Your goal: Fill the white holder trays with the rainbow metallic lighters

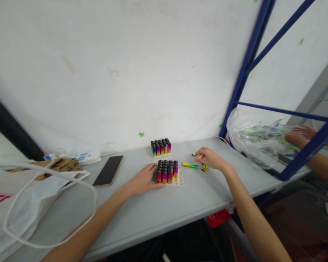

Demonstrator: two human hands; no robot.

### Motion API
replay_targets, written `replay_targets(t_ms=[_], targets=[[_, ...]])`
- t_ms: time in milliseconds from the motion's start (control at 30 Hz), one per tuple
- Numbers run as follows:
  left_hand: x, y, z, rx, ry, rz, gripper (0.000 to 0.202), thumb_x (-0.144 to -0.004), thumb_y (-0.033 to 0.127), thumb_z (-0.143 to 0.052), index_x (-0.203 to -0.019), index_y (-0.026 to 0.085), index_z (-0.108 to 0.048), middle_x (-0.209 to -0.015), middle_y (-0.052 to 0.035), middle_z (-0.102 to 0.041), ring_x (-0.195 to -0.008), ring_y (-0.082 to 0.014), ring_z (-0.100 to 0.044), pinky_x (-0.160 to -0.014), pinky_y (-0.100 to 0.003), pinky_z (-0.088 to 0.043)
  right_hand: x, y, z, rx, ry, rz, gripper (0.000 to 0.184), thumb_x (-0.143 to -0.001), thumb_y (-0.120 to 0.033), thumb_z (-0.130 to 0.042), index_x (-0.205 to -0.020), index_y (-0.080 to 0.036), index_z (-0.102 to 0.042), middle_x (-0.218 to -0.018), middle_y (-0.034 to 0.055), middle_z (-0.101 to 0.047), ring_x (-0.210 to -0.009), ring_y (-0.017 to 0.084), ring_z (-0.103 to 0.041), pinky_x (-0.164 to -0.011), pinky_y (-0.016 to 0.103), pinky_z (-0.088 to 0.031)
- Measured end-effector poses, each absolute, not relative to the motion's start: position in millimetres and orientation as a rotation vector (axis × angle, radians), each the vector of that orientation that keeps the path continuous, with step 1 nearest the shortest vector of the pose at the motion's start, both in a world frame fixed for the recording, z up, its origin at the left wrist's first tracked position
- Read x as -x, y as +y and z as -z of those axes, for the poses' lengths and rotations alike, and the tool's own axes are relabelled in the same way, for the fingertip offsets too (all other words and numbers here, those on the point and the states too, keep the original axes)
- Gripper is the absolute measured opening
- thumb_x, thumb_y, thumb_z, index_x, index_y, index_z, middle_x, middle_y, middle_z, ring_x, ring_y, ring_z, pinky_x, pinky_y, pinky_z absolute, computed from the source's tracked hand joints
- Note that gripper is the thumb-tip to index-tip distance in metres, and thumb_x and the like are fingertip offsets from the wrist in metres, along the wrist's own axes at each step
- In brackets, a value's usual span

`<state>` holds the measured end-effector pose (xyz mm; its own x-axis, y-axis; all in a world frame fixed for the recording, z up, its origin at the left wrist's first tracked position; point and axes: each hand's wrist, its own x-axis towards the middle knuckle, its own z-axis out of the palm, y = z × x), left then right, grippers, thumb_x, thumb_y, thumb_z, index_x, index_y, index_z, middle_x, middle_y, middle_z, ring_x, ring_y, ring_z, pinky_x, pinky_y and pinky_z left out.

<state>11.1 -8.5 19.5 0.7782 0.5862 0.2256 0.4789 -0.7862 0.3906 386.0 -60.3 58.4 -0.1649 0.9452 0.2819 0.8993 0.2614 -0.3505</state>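
My left hand [145,180] curls round the left side of a white slotted tray [181,179], its thumb along the front. Upright lighters [167,171] with black tops and shiny rainbow bodies fill most of this tray. Bare slots show at its right end. To the right, my right hand [209,158] has its fingers closed on a reddish lighter [201,156], partly hidden by them. Below the fingers lies a gold-yellow lighter [204,168]. A yellow-green lighter [190,165] rests flat between the tray and this hand.
Behind stands a second group of upright lighters [161,147]. A phone [108,171] lies left, near a white bag [24,203] and a looping white cable [95,203]. Blue shelf posts [241,74] rise at right. Beyond them are another person's hands [299,135] and clear plastic bags [244,143].
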Motion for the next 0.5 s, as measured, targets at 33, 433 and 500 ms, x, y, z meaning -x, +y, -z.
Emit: replay_targets(t_ms=[33,433,500], targets=[[-11.2,-8.4,-19.4,-2.661,0.814,-0.493,0.073,-0.085,0.067,-0.072,-0.137,0.019,-0.057,-0.141,-0.0156,-0.057,-0.132,-0.0348,-0.055,-0.118,-0.049,-0.042,-385.9,-59.0,-54.1,1.659,-2.133,-0.181,0.024,-0.089,-0.032,-0.072,-0.106,-0.016,-0.079,-0.112,0.0131,-0.073,-0.102,0.026,-0.069,-0.098,0.037,-0.052],[-10.5,-6.7,-15.3,-2.663,0.829,-0.488,0.078,-0.084,0.069,-0.071,-0.139,0.017,-0.055,-0.144,-0.0183,-0.055,-0.134,-0.0365,-0.053,-0.119,-0.051,-0.041,-371.7,-50.0,-47.1,1.756,-2.152,-0.249,0.017,-0.097,-0.022,-0.060,-0.102,-0.014,-0.074,-0.096,0.0098,-0.076,-0.087,0.021,-0.069,-0.083,0.031,-0.051],[-10.6,-7.3,-17.0,-2.662,0.812,-0.487,0.075,-0.085,0.067,-0.072,-0.139,0.018,-0.055,-0.144,-0.0170,-0.055,-0.134,-0.0354,-0.053,-0.120,-0.050,-0.040,-376.1,-49.8,-43.4,1.759,-2.184,-0.258,0.021,-0.095,-0.029,-0.066,-0.108,-0.015,-0.074,-0.103,0.0107,-0.075,-0.094,0.023,-0.069,-0.087,0.032,-0.051]])
